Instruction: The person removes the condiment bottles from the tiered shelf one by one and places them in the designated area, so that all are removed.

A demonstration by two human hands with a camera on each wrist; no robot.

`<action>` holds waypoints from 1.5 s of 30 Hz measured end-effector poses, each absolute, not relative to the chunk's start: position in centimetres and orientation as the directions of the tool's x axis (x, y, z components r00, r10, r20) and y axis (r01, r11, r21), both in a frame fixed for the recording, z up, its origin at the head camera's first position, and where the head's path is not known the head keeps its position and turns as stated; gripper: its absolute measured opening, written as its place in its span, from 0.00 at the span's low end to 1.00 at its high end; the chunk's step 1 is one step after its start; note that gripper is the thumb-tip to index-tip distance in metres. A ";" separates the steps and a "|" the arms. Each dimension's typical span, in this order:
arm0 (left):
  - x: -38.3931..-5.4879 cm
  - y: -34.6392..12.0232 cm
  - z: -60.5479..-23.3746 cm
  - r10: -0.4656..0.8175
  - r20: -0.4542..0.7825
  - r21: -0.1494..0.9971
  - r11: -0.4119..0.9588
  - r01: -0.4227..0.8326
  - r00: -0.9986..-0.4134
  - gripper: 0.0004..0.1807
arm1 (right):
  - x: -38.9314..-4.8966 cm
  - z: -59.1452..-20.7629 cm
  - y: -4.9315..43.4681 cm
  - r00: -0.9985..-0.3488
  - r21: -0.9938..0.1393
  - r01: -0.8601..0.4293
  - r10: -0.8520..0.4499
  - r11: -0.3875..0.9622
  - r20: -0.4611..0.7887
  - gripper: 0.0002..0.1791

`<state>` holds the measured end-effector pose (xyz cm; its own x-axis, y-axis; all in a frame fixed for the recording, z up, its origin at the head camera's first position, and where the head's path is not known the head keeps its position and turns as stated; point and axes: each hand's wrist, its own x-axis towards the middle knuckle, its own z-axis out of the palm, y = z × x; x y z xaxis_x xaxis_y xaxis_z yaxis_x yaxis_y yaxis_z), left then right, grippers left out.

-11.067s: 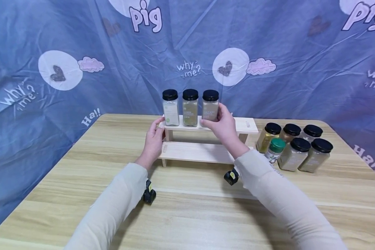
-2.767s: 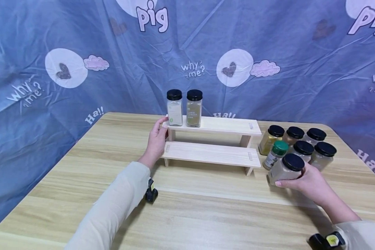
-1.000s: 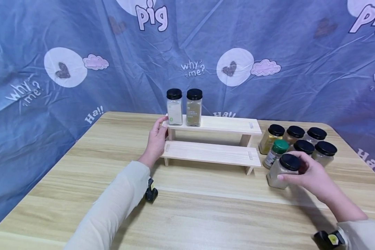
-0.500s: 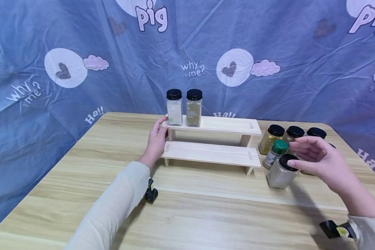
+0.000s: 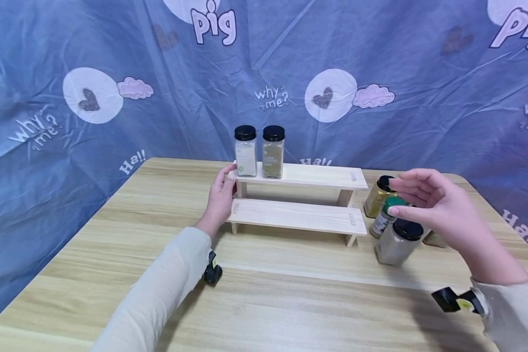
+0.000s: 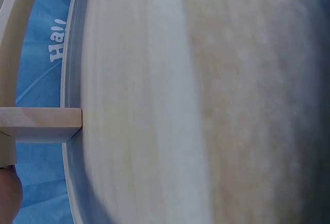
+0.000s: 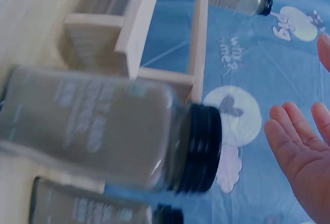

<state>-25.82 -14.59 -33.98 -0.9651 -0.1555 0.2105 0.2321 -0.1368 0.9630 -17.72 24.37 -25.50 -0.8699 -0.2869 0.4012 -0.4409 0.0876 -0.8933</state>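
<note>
My left hand [image 5: 220, 198] grips the left end of the two-tier wooden shelf [image 5: 321, 177], thumb at the front of the upper board; a fingertip shows at the left wrist view's lower left edge. On the upper board stand a spice jar with pale contents [image 5: 246, 159] and a cumin powder jar [image 5: 273, 159], both black-lidded. My right hand [image 5: 444, 208] hovers, fingers spread and holding nothing, above a black-lidded salt and pepper jar [image 5: 396, 247], upright on the table. The right wrist view shows that jar [image 7: 98, 126] apart from the fingers.
Behind the salt and pepper jar are a green-capped bottle [image 5: 382, 222] and a yellow spice jar [image 5: 375, 199]. More jars there are mostly hidden by my right hand. A patterned blue cloth [image 5: 180, 117] hangs behind the wooden table [image 5: 255, 308].
The salt and pepper jar went from the upper board to the front of the jar group. My right hand has since let go and risen above it. The left hand stays put.
</note>
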 end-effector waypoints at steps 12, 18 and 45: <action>-25.9 -14.7 -33.9 -0.150 0.211 0.962 -0.142 0.232 -0.966 0.18 | -19.7 -23.8 20.3 -0.874 -0.871 -0.448 -0.303 0.200 0.380 0.27; -25.8 -14.8 -33.9 -0.153 0.190 0.969 -0.131 0.210 -0.970 0.18 | -20.8 -23.8 18.6 -0.883 -0.905 -0.417 -0.275 0.086 0.380 0.25; -25.9 -14.8 -34.0 -0.155 0.206 0.967 -0.121 0.225 -0.966 0.18 | -24.7 -24.5 11.0 -0.963 -0.956 -0.225 -0.190 0.189 0.189 0.33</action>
